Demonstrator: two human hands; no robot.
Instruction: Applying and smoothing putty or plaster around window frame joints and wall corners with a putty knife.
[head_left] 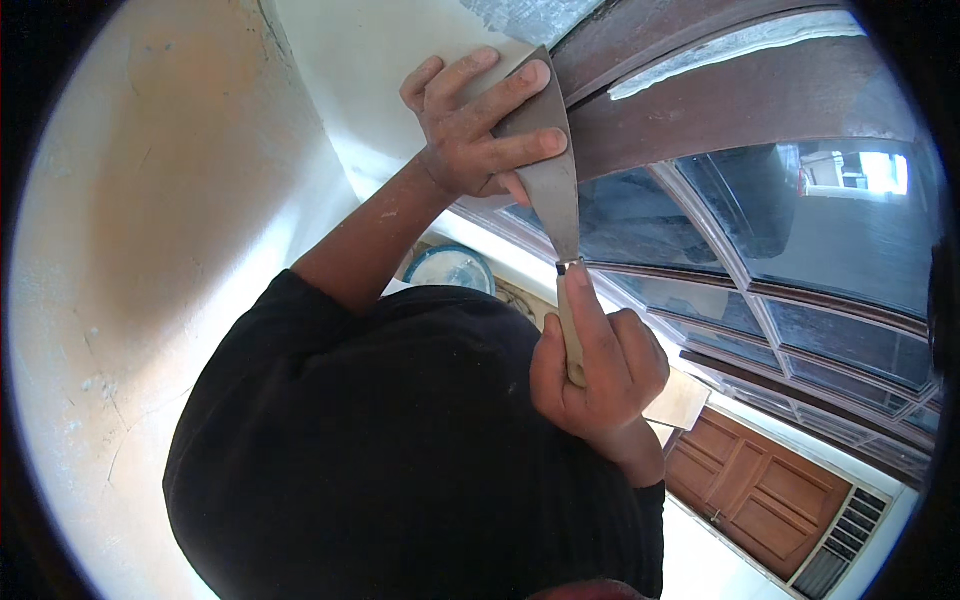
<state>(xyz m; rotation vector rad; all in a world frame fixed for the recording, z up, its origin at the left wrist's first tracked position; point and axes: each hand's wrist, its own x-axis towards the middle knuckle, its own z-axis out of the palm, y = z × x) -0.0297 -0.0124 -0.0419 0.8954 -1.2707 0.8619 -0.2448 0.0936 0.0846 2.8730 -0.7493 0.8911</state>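
A wide putty knife point(554, 205) with a grey metal blade and pale handle stands tilted near the wall beside the window frame. My right hand point(605, 365) is wrapped round its handle, with one finger stretched toward the collar. On the blade lies my left hand point(478, 130), its fingers spread out and two fingertips touching the metal. The far fingers of that hand reach over the pale wall strip point(345, 60) behind. The blade's far edge points up against the wall beside the brown window frame point(700, 125).
At left stands a wall point(150, 300) with cracks and peeling patches. A window with several glass panes point(840, 230) runs along the right. Below, a round bucket point(482, 262) with white contents is partly hidden by my body. A brown panelled door point(760, 480) is at lower right.
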